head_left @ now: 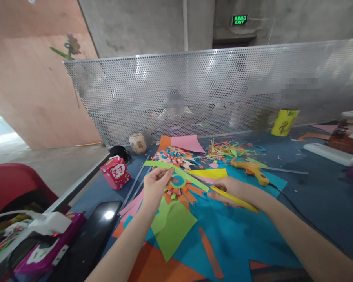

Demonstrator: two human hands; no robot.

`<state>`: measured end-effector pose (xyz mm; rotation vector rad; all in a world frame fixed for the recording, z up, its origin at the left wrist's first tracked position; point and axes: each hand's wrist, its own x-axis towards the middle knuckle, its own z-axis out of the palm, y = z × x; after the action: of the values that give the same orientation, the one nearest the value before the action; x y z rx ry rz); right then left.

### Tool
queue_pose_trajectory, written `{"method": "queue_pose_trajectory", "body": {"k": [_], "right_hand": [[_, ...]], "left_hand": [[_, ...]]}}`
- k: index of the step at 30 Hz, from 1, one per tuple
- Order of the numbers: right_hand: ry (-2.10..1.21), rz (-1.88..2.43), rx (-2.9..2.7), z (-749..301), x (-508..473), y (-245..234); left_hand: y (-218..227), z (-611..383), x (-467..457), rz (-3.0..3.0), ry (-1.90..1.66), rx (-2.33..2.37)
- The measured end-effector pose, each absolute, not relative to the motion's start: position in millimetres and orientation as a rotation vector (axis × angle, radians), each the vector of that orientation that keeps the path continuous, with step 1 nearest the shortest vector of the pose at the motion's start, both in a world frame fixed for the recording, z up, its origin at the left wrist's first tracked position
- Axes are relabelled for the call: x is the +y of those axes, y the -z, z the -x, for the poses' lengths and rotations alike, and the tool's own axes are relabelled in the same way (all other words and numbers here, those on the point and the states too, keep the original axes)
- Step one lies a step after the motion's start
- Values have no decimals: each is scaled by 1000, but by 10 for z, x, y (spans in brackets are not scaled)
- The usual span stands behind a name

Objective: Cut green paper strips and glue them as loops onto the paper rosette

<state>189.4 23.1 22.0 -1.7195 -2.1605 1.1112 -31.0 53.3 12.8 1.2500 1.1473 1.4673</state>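
Note:
A long green paper strip [191,177] is pinched in my left hand [157,182], between thumb and fingers. My right hand [226,190] grips scissors with yellow handles [235,199], their blades lying along the strip near its right end. Beneath the strip is a paper rosette [176,182] with a blue and green ring and orange ribbon tails. A green paper sheet [173,227] lies nearer to me, on top of blue paper [238,235]. An orange paper strip [210,252] rests to its right.
A yellow glue gun [251,170] with a black cord lies right of my hands. Paper scraps [226,150] are heaped behind. At left are a red box [115,172], a phone [91,231] and a purple power strip [50,250]. A perforated metal panel [176,74] backs the table.

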Motion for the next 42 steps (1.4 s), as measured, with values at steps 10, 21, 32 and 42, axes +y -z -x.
{"method": "queue_pose_trajectory", "body": {"k": [10,21,32,42], "right_hand": [[-1166,1847,-2035,-1826,203,-283],[-976,1798,-2214,-1823,234,-250],[-963,1703,-2218,-1837,218,-246],[-837,1797,-2243,-1752,192,-325]], "left_hand": [[-122,300,535,-1245,-1470,1155],[-121,286,539,-1233,-1459,1134],[-130,288,520,-1250,-1403,1158],[-106,289,530,-1271,-1375,1147]]}}
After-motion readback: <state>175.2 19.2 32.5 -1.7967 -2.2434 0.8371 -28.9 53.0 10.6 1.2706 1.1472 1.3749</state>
